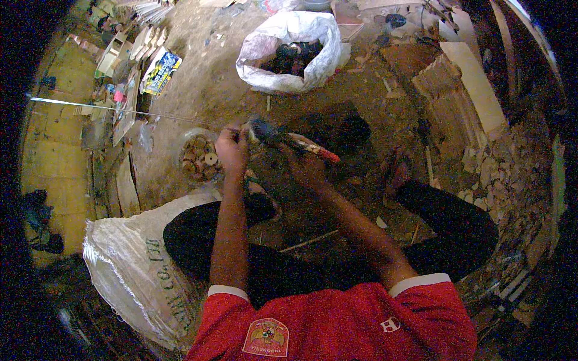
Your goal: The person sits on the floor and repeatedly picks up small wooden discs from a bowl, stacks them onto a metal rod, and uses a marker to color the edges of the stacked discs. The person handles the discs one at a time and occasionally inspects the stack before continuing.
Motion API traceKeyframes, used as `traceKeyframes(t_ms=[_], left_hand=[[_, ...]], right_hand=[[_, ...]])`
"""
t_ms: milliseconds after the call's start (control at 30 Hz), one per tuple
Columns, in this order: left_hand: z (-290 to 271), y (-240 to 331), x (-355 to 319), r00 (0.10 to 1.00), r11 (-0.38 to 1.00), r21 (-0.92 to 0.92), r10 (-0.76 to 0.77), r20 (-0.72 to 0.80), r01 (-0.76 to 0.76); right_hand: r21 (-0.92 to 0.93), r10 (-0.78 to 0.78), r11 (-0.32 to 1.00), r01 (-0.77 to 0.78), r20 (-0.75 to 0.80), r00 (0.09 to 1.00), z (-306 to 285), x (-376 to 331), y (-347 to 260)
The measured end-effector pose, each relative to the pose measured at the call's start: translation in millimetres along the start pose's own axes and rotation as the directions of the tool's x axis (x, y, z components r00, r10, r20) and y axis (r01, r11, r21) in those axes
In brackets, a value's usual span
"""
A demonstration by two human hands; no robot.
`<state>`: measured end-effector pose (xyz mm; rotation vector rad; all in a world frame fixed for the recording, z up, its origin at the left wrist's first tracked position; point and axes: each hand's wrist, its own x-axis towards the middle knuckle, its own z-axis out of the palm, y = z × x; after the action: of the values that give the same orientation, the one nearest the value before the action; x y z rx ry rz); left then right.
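Note:
My right hand [304, 165] is closed round the handle of a hammer-like tool [325, 153], whose handle ends in red. Its dark head [263, 131] points left, close to the fingers of my left hand [232, 149]. That left hand is closed in a pinch right by the head; whatever lies between its fingers is too small and blurred to make out. Just left of it stands a clear round tub [184, 157] of brown and pale round discs [211, 159], one with a hole in its middle.
Ahead stands an open white sack [253, 69] with dark pieces inside. A pale woven sack [129, 253] lies by my left leg. Wood boards [475, 90] and scattered chips [503, 180] cover the right side. Wood pieces and a blue-yellow package [161, 71] lie at the far left.

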<state>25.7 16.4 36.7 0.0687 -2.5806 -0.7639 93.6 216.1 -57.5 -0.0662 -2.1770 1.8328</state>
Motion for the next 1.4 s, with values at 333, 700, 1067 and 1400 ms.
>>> traceKeyframes(t_ms=[333, 700, 1067, 1400], left_hand=[[-8.0, 2.7, -6.0, 0.996, 0.995, -0.042, 0.089, 0.027, -0.088], [-28.6, 21.6, 5.4, 0.985, 0.993, 0.004, 0.116, 0.127, -0.117], [-7.7, 13.9, 13.5, 0.993, 0.998, 0.003, -0.06, 0.104, 0.06], [-8.2, 22.2, 9.0, 0.989, 0.989, 0.048, 0.137, 0.063, -0.141]], right_hand=[[0.054, -0.132, 0.989, 0.136, -0.066, 0.989, 6.9, 4.0, 20.5], [-0.214, 0.28, 0.938, -0.273, 0.004, 0.96, -27.8, 17.3, 4.9], [-0.239, -0.132, 0.957, 0.167, 0.153, 0.979, -25.0, -1.8, 44.7], [-0.022, -0.157, 0.987, 0.159, 0.078, 0.984, -10.3, 14.1, -8.1]])
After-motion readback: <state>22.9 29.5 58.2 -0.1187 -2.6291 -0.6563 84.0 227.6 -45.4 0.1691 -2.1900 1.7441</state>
